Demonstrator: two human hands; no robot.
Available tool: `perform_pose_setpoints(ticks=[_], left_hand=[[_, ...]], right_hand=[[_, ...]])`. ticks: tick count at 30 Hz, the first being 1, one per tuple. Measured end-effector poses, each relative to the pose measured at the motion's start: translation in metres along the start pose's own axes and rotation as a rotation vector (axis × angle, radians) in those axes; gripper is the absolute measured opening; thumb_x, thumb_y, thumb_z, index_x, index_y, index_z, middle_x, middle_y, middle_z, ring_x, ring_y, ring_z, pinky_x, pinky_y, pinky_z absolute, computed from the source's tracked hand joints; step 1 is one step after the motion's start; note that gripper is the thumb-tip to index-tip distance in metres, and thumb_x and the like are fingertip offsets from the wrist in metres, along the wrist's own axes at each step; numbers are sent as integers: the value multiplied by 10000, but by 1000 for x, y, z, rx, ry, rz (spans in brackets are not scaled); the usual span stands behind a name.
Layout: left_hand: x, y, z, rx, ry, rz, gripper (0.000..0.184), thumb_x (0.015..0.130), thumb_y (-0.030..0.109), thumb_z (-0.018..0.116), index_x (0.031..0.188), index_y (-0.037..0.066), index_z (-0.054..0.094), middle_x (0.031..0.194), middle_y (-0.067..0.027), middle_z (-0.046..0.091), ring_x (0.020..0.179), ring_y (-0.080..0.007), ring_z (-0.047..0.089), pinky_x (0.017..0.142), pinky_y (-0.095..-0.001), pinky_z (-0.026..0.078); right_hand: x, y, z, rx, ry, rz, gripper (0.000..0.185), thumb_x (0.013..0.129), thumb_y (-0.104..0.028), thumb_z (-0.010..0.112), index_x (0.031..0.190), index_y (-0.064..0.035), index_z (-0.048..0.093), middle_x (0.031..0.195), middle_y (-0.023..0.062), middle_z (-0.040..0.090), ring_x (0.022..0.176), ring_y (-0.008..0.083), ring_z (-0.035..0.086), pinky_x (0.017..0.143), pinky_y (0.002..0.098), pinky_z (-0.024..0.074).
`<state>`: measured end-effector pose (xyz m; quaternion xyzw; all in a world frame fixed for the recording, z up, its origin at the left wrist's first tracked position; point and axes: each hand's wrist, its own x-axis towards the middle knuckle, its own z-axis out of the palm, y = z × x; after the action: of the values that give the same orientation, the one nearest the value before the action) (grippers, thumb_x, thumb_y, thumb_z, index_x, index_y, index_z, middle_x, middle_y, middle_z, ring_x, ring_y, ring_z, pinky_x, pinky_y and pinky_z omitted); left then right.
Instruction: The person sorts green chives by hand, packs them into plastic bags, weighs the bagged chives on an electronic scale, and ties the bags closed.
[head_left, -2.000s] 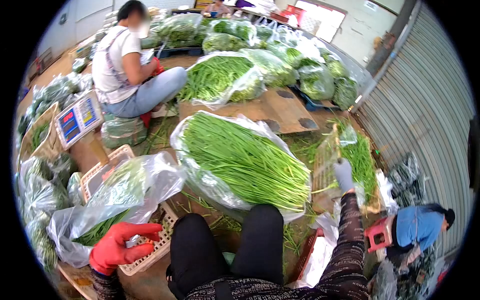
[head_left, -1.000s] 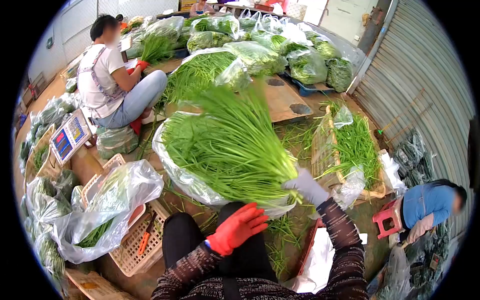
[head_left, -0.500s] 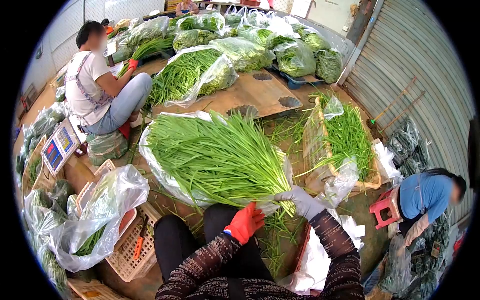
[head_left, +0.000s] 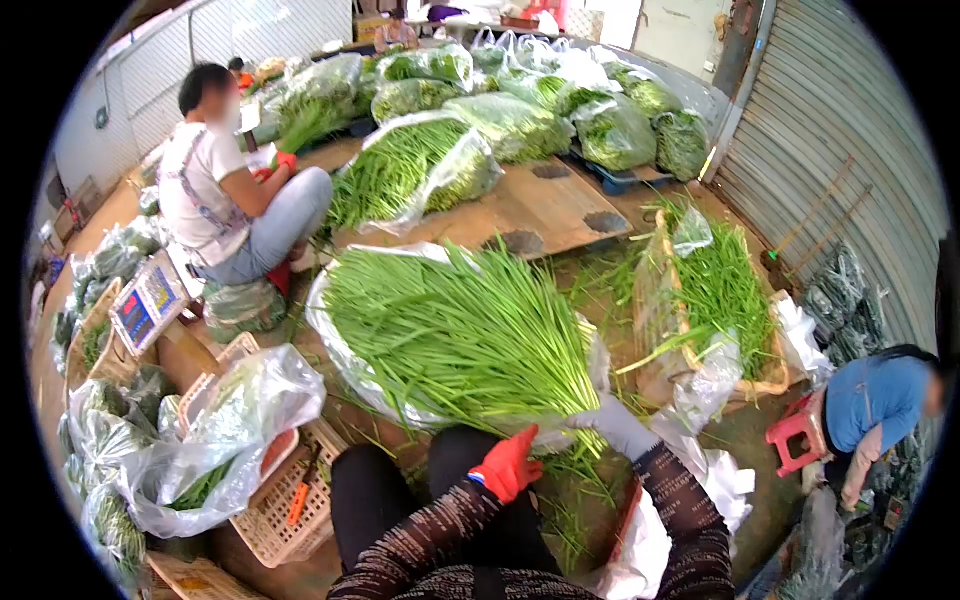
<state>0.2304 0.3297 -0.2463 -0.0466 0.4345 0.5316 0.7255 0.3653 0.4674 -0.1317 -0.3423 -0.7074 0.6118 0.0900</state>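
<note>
Two forearms (head_left: 425, 530) angle inward, right hand (head_left: 618, 425) clasping stems (head_left: 560, 375), left hand (head_left: 508, 466) empty, half-spread.

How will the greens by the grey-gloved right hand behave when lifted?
The greens will probably flop at the leafy end, their blades being long and thin. Some may slip loose, as no tie shows around them.

The left glove (head_left: 510, 464) is red with a pale-edged cuff (head_left: 480, 479), the right glove (head_left: 620, 426) grey; sleeves (head_left: 428, 534) are dark, sheer and pale-flecked, trousers (head_left: 375, 500) black.
</note>
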Motion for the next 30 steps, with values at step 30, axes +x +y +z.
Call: perform_pose_setpoints(ticks=[30], left_hand=[[-34, -23, 18, 746, 18, 628, 448, 834, 247, 629, 1150, -47, 509, 954, -86, 607, 865, -139, 550, 742, -290, 461]], right_hand=[[-16, 20, 44, 328, -145, 27, 540, 691, -54, 697, 1196, -11, 508, 1083, 42, 596, 976, 135, 555, 873, 270, 422]])
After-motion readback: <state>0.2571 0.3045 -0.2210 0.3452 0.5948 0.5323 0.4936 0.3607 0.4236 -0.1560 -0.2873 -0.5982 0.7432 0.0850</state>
